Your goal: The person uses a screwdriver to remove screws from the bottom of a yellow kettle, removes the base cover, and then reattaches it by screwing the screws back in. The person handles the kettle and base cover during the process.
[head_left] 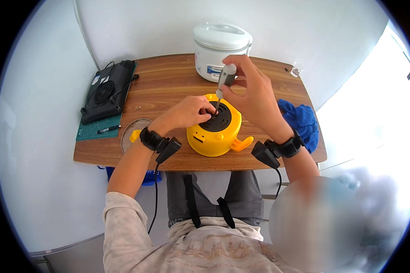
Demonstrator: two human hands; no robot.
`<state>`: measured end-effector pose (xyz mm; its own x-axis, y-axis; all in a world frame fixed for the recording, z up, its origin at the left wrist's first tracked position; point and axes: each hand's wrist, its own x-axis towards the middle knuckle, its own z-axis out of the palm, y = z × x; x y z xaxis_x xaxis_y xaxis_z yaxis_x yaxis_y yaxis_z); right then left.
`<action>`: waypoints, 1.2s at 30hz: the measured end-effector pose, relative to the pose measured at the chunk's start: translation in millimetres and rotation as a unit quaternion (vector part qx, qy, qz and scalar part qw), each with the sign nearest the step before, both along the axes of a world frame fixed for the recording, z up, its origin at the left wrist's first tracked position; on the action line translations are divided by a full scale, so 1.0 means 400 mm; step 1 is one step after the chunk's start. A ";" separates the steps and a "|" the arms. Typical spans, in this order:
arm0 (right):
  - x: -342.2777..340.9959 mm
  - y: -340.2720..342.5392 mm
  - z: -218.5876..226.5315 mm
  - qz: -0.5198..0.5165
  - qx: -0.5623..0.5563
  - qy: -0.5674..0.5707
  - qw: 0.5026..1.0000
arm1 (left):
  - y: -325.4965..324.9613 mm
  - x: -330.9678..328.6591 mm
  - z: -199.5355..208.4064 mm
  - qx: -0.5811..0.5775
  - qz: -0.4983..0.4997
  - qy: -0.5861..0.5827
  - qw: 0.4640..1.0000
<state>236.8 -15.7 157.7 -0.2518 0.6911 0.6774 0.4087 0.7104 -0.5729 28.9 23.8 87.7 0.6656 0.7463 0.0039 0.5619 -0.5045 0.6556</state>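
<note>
Head view: we hold a screwdriver [227, 76] to the slotted black base [223, 119] of a yellow appliance [212, 145].
Our right hand [254, 93] grips its handle; our left hand [187, 112] curls at the tip, its hold we cannot tell, above the table's [168, 70] near edge.

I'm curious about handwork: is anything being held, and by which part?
The right hand holds the screwdriver by its handle. The left hand is at the black disc; whether it grips anything can't be told.

Glossy yellow plastic pot [212, 144] on a wood-grain surface [168, 77]
Matt black plastic base [223, 121], metal screwdriver shaft [217, 105] — crumpled blue cloth [300, 122], smooth white plastic cooker [221, 40].
</note>
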 end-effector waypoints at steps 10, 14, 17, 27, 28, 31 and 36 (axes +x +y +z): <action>0.006 0.001 -0.014 0.035 -0.063 -0.023 0.997 | 0.004 -0.002 0.003 -0.003 0.002 0.006 1.000; 0.007 -0.002 -0.031 0.045 -0.041 -0.010 0.998 | 0.007 -0.001 -0.006 0.006 -0.002 -0.004 1.000; 0.013 -0.003 -0.035 0.049 -0.034 -0.005 0.998 | 0.008 0.001 -0.010 0.007 0.001 -0.010 1.000; 0.028 -0.014 -0.010 -0.008 -0.083 -0.039 0.996 | 0.004 0.005 0.000 0.009 0.005 0.003 1.000; 0.030 -0.018 -0.006 -0.012 -0.085 -0.032 0.996 | 0.005 0.005 -0.001 0.004 0.008 0.004 1.000; 0.034 -0.024 -0.001 -0.022 -0.074 -0.015 0.997 | 0.006 0.003 -0.003 -0.005 0.013 0.008 1.000; 0.050 -0.014 -0.004 -0.030 -0.033 -0.021 0.999 | 0.001 0.007 0.010 0.016 0.006 0.016 1.000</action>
